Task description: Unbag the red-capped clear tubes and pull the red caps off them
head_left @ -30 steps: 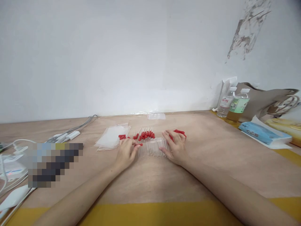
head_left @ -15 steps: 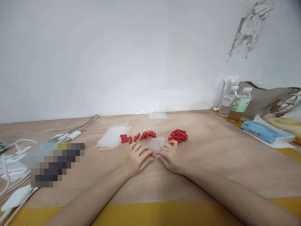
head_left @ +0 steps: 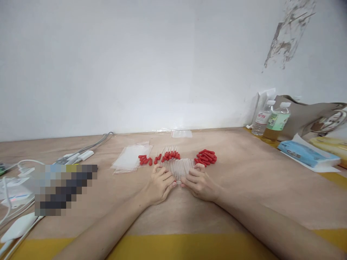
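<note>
My left hand (head_left: 162, 183) is closed, its thumb and finger pinching the red end of a dropper (head_left: 178, 182). My right hand (head_left: 200, 182) closes on the dropper's clear tube from the other side. The dropper lies level between both hands, mostly hidden by the fingers. Just beyond the hands is a row of clear thin tubes (head_left: 179, 168), side by side. Behind it lie several droppers with red rubber bulbs (head_left: 170, 155), tips pointing away. A pile of loose red bulbs (head_left: 206, 157) sits to the right, and a few more red bulbs (head_left: 144, 159) lie to the left.
Flat clear plastic bags (head_left: 131, 157) are stacked at left, and another bag (head_left: 182, 134) lies near the wall. Cables and a white power strip (head_left: 78, 157) run along the left. At right stand two bottles (head_left: 277, 121) and a tissue pack (head_left: 307, 153).
Both hands have drawn slightly nearer to me, and their fingers are more curled. The dropper has come up from the edge of the tube row and shows more between the hands.
</note>
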Available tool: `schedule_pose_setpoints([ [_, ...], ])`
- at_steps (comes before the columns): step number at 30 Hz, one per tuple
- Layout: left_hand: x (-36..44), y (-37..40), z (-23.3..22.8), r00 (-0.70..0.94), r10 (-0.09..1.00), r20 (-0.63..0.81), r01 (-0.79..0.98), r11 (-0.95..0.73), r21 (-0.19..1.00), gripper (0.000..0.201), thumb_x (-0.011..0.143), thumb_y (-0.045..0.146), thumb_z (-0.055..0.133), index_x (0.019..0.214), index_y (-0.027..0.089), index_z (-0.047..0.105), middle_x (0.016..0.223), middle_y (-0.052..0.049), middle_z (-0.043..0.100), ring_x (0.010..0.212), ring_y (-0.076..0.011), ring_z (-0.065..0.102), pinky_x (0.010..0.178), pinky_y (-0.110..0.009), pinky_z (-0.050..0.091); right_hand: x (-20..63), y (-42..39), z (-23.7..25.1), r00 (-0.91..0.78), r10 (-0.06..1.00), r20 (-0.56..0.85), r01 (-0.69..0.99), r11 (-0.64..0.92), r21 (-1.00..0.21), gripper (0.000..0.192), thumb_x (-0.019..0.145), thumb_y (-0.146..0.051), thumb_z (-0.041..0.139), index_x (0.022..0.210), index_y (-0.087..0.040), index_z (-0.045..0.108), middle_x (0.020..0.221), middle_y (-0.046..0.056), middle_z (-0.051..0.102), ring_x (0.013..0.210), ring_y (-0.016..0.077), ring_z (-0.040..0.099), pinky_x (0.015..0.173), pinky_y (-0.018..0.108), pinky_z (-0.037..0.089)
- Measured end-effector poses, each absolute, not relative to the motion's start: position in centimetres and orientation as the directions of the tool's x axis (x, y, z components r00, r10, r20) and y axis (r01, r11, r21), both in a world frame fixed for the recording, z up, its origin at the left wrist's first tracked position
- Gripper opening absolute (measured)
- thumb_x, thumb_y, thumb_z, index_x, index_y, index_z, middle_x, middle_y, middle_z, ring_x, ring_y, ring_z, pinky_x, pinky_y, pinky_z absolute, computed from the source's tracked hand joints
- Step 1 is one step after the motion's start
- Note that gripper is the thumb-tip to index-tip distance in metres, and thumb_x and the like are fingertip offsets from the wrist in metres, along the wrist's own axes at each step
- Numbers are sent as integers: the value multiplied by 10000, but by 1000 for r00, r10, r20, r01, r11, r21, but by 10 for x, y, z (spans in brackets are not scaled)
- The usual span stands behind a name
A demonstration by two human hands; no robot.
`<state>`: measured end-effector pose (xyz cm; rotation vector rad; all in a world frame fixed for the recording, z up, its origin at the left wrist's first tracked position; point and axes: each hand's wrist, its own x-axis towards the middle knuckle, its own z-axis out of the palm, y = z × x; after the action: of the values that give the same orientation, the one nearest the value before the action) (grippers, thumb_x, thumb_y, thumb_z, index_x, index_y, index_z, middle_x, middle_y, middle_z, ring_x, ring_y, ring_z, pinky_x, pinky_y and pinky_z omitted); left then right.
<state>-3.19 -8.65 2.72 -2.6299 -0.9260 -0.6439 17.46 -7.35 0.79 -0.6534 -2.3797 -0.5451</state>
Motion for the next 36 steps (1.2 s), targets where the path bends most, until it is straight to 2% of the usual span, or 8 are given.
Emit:
schedule_pose_setpoints([
  [5, -32, -90, 30, 714, 532, 456, 618, -785, -52, 241, 871, 220, 337, 744, 179, 538, 685, -21, 547, 742, -164, 432, 844, -403, 272, 182, -74, 10, -741, 183, 645, 502, 790, 352, 246, 897, -180, 356, 828, -212, 590, 563, -35, 496, 627, 99, 396, 745, 324, 224],
  [9, -37, -89, 25, 705, 555, 442, 623, -782, -12, 252, 877, 230, 318, 730, 177, 515, 684, -26, 533, 719, -162, 437, 788, -372, 312, 188, -74, 12, -738, 171, 653, 484, 808, 335, 242, 886, -149, 363, 881, -233, 591, 575, -43, 490, 640, 96, 408, 751, 320, 234],
  [11, -46, -85, 23, 651, 620, 438, 675, -737, 40, 269, 884, 241, 300, 714, 176, 498, 680, -28, 519, 689, -159, 445, 717, -342, 340, 194, -72, 13, -701, 221, 678, 520, 809, 274, 247, 882, -163, 361, 932, -233, 593, 585, -32, 499, 649, 105, 418, 752, 323, 246],
  [14, -67, -74, 26, 447, 749, 489, 781, -593, 194, 288, 893, 255, 269, 731, 181, 495, 719, -32, 505, 685, -156, 464, 662, -304, 376, 204, -63, 13, -524, 386, 760, 664, 743, 80, 233, 866, -218, 393, 956, -225, 608, 620, -5, 527, 684, 127, 442, 756, 330, 256],
  [19, -95, -49, 40, 129, 782, 610, 846, -408, 344, 247, 859, 240, 315, 955, 181, 535, 901, -66, 492, 888, -181, 489, 807, -313, 405, 205, -46, 9, -285, 608, 741, 790, 587, -178, 286, 850, -191, 377, 1061, -215, 568, 751, 29, 575, 755, 148, 484, 753, 322, 256],
  [25, -102, -20, 45, 37, 818, 574, 937, -228, 264, 293, 793, 202, 371, 1036, 174, 533, 922, -67, 510, 817, -181, 528, 749, -297, 418, 190, -38, 2, -189, 696, 692, 803, 515, -299, 153, 789, -179, 415, 836, -176, 560, 734, 25, 598, 739, 156, 511, 740, 316, 239],
  [30, -103, -6, 44, 73, 837, 543, 990, -125, 59, 262, 770, 235, 424, 1002, 201, 541, 852, -54, 594, 885, -238, 508, 764, -350, 357, 186, -39, 1, -232, 671, 704, 829, 515, -218, 145, 773, -147, 415, 780, -174, 557, 747, 35, 606, 769, 163, 516, 755, 324, 226],
  [36, -91, -11, 41, 121, 827, 549, 988, -153, 13, 217, 799, 344, 430, 881, 220, 589, 933, -59, 601, 930, -244, 477, 776, -355, 320, 181, -42, -3, -275, 650, 708, 815, 549, -187, 145, 797, -242, 453, 800, -176, 582, 728, 33, 596, 749, 155, 511, 747, 322, 224],
])
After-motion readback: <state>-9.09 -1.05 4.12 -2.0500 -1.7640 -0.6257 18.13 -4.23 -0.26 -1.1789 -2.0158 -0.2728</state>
